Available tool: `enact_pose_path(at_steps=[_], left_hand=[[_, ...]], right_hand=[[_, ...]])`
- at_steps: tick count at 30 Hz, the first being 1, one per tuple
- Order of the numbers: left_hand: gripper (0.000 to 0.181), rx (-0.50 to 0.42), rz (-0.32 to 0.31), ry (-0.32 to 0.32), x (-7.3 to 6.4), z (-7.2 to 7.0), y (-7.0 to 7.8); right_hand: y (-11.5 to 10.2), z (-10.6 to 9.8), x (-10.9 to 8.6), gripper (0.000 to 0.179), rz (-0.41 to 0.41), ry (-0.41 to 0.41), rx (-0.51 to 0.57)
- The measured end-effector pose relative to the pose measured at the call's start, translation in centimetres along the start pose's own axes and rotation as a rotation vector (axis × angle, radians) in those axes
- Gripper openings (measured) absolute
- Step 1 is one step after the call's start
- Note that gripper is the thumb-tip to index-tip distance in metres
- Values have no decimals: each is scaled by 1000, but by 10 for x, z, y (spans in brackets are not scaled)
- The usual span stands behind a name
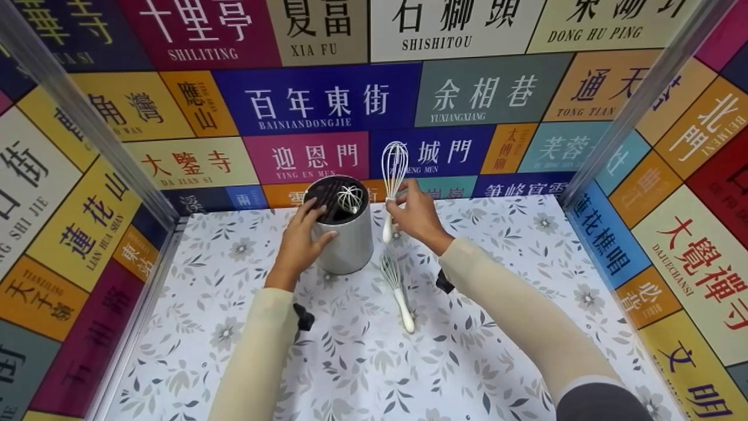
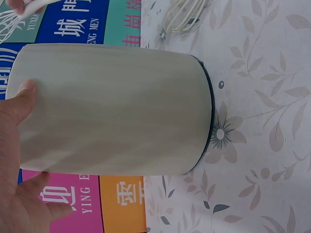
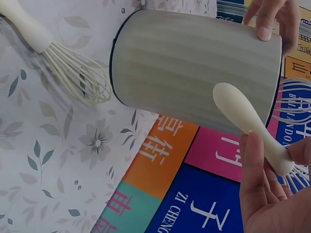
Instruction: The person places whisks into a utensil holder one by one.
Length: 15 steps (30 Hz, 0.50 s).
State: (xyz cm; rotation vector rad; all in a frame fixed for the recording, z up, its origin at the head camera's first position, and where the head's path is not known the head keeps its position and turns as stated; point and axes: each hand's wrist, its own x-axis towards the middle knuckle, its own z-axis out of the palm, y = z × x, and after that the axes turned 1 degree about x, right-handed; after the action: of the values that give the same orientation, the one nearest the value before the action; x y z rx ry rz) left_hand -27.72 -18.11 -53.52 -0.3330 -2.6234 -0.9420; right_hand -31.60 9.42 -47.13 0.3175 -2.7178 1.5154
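A grey utensil canister (image 1: 345,248) with a dark slotted top stands upright, the wire head of one whisk (image 1: 350,197) showing above its opening. My left hand (image 1: 301,242) grips the canister near its rim, with the thumb on the near side. In my right hand (image 1: 418,213), thumb and fingers pinch a white whisk (image 1: 387,227) at its neck, beside the canister. Its wires point up and its handle hangs down. Another white whisk (image 1: 401,301) lies on the table in front, wires toward the canister. The right wrist view shows the held handle (image 3: 243,111) overlapping the canister wall.
The table has a white cloth with a grey flower print (image 1: 228,333). Behind it and at both sides rise panels of coloured blocks with lettering (image 1: 315,96). The canister stands near the back panel.
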Motion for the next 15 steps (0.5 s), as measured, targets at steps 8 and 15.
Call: enact_pose_path(at_steps=[8, 15], left_hand=[[61, 14, -30, -31, 0, -2, 2], [62, 23, -60, -55, 1, -2, 3]], right_hand=[[-10, -2, 10, 33, -48, 44, -1], [-19, -5, 20, 32, -57, 109, -17]])
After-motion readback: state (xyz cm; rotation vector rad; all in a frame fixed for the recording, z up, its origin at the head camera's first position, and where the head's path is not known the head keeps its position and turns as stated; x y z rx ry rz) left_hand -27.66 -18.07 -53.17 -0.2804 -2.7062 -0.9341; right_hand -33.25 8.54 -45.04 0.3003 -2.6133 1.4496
